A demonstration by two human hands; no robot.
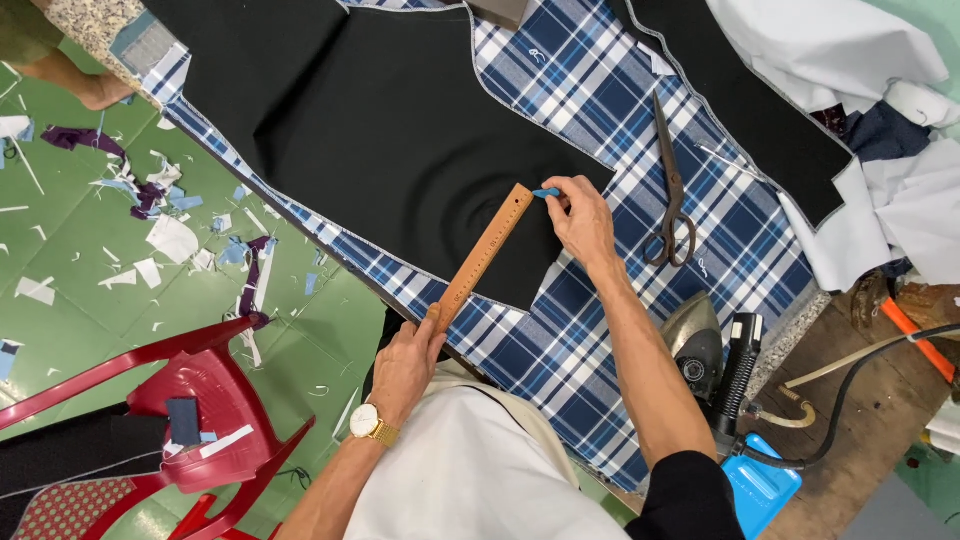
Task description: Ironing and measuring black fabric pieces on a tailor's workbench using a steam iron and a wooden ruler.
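Observation:
My left hand (405,362), with a watch on the wrist, grips the near end of a wooden ruler (482,255) that lies slanted on a black fabric piece (390,130). My right hand (578,220) pinches a small blue piece of chalk (546,192) at the ruler's far end, touching the black fabric. The black piece rests on a blue and white plaid cloth (590,330) spread over the worktable.
Dark scissors (670,190) lie on the plaid to the right. An iron (700,345) with a black handle and cord sits at the table's near right. White fabric (880,60) piles at the far right. A red plastic chair (190,400) stands on the green, scrap-littered floor (80,250).

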